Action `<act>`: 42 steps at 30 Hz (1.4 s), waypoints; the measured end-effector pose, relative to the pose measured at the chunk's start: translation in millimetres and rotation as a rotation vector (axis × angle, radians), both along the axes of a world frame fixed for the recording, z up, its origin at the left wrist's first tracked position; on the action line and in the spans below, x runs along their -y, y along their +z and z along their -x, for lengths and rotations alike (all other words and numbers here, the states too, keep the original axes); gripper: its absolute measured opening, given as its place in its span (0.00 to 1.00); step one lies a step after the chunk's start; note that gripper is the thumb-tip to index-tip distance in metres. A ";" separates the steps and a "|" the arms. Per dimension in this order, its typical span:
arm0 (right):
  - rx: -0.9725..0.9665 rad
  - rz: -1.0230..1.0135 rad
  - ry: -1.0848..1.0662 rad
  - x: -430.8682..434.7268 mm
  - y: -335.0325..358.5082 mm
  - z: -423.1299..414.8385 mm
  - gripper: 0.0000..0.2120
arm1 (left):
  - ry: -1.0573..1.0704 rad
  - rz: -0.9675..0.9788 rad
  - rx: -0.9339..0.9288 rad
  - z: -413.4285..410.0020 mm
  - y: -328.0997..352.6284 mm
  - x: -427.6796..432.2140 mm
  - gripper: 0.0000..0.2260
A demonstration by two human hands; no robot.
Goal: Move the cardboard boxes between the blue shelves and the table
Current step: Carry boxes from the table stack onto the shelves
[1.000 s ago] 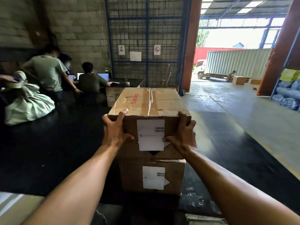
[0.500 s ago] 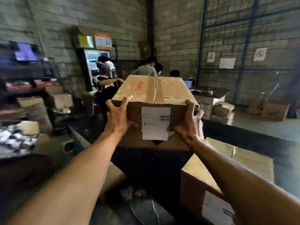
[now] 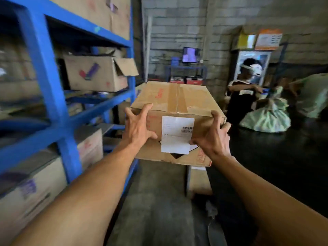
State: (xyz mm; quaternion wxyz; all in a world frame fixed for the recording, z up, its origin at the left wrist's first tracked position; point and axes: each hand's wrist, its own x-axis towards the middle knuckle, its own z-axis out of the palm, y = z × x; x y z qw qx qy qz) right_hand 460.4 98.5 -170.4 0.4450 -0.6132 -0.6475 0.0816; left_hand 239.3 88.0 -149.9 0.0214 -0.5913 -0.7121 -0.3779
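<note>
- You hold the taped cardboard box [image 3: 177, 102] in the air at 12 o'clock, its white label [image 3: 177, 135] facing you.
- Your left hand [image 3: 136, 126] grips its near left corner, fingers [image 3: 145, 108] curled over the top edge; your right hand [image 3: 213, 137] clamps the near right corner likewise.
- The blue shelves [image 3: 46, 68] fill 9 to 11 o'clock, loaded with cartons [image 3: 95, 73].
- Bare concrete floor [image 3: 156, 201] lies at 6 o'clock.
- A grey block wall [image 3: 177, 23] with a lit monitor [image 3: 190, 54] stands at 12; a person [image 3: 239, 98] and a pale green sack [image 3: 268, 116] are at 2 o'clock.

dim indoors, motion-blurred left, wide-angle warp
</note>
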 end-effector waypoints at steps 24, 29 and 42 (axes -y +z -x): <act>-0.074 -0.072 0.720 204.4 46.2 195.7 0.54 | 0.634 -0.128 0.017 138.5 47.8 350.9 0.47; -0.070 -0.084 0.844 223.5 55.7 228.1 0.54 | 0.738 -0.166 -0.047 153.9 54.7 390.3 0.47; -0.036 -0.061 1.173 210.9 62.8 315.5 0.58 | 1.091 -0.178 -0.113 167.6 57.5 420.1 0.46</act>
